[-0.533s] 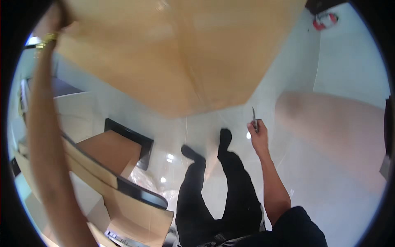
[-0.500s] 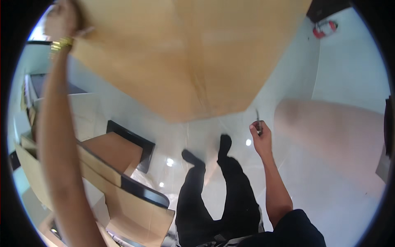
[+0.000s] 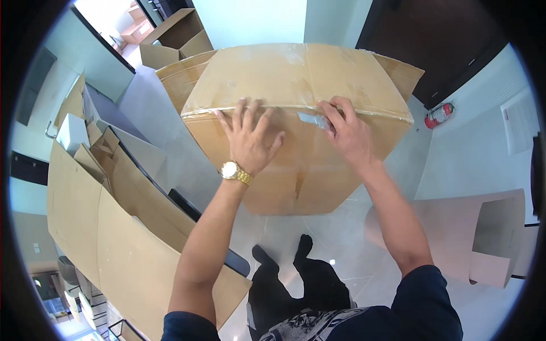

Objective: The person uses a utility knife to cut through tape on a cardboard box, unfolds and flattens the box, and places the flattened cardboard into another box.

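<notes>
A large taped cardboard box (image 3: pixel 273 187) stands upright in front of me, with flaps sticking out at both upper sides. Clear tape runs along its near top edge. My left hand (image 3: pixel 250 133), with a gold watch (image 3: pixel 235 172) on the wrist, rests on that edge, its fingers spread over the box and holding nothing. In my right hand (image 3: pixel 351 139) is a utility knife (image 3: pixel 313 120), its blade pointing left just below the taped edge. The knife's handle is mostly hidden in my fist.
An opened cardboard box (image 3: pixel 142 244) with packing pieces lies on my left. Another open box (image 3: pixel 176 34) stands far left. At the right are a brownish-pink panel (image 3: pixel 432 227), a dark door (image 3: pixel 421 45) and a red fire extinguisher (image 3: pixel 439 116) by the wall.
The box now stands lower and farther off, its taped top showing. My left hand has come from the upper left to the near edge; my right hand has risen there with the knife.
</notes>
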Demonstrator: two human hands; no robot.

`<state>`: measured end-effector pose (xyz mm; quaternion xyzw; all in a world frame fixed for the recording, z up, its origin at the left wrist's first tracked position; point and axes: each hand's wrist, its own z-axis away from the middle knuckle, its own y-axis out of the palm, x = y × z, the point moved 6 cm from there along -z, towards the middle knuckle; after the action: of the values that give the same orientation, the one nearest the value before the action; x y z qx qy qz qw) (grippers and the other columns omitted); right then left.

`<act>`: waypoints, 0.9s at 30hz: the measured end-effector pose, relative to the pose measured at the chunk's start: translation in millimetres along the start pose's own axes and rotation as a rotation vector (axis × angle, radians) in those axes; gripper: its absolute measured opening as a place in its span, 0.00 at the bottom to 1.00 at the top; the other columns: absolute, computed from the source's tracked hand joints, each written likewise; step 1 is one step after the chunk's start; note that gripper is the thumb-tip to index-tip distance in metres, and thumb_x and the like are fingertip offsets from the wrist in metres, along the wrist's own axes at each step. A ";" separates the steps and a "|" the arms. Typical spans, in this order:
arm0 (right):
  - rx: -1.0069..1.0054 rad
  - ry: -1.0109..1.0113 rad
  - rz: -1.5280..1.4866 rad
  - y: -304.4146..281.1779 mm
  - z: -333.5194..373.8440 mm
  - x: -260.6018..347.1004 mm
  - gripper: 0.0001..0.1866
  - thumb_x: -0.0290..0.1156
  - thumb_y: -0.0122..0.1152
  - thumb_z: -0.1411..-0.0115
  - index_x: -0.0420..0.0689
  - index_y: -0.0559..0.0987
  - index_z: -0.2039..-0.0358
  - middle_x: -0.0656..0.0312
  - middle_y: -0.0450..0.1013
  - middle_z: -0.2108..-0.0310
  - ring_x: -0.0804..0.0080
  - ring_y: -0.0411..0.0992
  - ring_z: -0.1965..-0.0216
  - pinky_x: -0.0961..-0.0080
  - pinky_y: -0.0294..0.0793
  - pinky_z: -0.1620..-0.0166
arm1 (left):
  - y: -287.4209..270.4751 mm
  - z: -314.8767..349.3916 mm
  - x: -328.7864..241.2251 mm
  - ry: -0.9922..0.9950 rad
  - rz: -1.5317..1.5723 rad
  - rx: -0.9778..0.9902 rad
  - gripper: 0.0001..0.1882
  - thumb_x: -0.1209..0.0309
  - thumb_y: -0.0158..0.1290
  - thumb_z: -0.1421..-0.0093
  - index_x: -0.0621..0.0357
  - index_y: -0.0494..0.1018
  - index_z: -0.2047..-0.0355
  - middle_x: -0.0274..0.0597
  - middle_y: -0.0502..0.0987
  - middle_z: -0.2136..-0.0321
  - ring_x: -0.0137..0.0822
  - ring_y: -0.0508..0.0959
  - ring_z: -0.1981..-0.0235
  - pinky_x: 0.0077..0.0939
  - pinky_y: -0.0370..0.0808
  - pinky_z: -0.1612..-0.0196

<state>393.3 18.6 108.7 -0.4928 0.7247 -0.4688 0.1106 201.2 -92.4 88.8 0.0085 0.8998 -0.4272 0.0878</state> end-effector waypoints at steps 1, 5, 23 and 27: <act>-0.019 0.008 0.005 3.3 4.7 1.9 0.23 0.24 0.69 0.46 0.50 0.79 0.48 0.62 0.70 0.49 0.61 0.80 0.65 0.63 0.81 0.66 | -1.8 2.6 -5.8 -0.027 0.011 0.018 0.32 0.55 0.66 0.47 0.43 0.72 0.42 0.39 0.69 0.40 0.52 0.61 0.32 0.79 0.39 0.31; -0.001 0.009 -0.001 2.1 22.9 9.7 0.23 0.23 0.70 0.47 0.51 0.79 0.49 0.62 0.70 0.50 0.62 0.80 0.65 0.64 0.80 0.67 | -6.1 11.9 -15.4 -0.080 0.041 0.040 0.32 0.58 0.69 0.50 0.44 0.72 0.45 0.38 0.69 0.42 0.51 0.61 0.33 0.85 0.38 0.34; 0.468 0.229 -0.540 -61.7 75.8 63.2 0.15 0.34 0.55 0.30 0.39 0.71 0.48 0.50 0.70 0.53 0.51 0.72 0.53 0.62 0.71 0.49 | -44.9 122.5 -65.1 -0.202 0.043 -0.056 0.27 0.61 0.71 0.52 0.50 0.74 0.52 0.40 0.70 0.49 0.49 0.66 0.41 0.79 0.38 0.31; 0.728 0.162 -0.443 -63.1 97.0 95.1 0.14 0.32 0.51 0.29 0.39 0.72 0.47 0.48 0.71 0.56 0.47 0.72 0.55 0.60 0.71 0.52 | -59.6 157.8 -73.7 -0.195 0.008 -0.055 0.29 0.59 0.73 0.54 0.52 0.73 0.54 0.41 0.70 0.50 0.49 0.65 0.42 0.74 0.43 0.30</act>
<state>445.6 -119.1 135.2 -0.5269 0.3954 -0.7433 0.1167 292.1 -247.4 49.0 -0.0319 0.8983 -0.4010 0.1767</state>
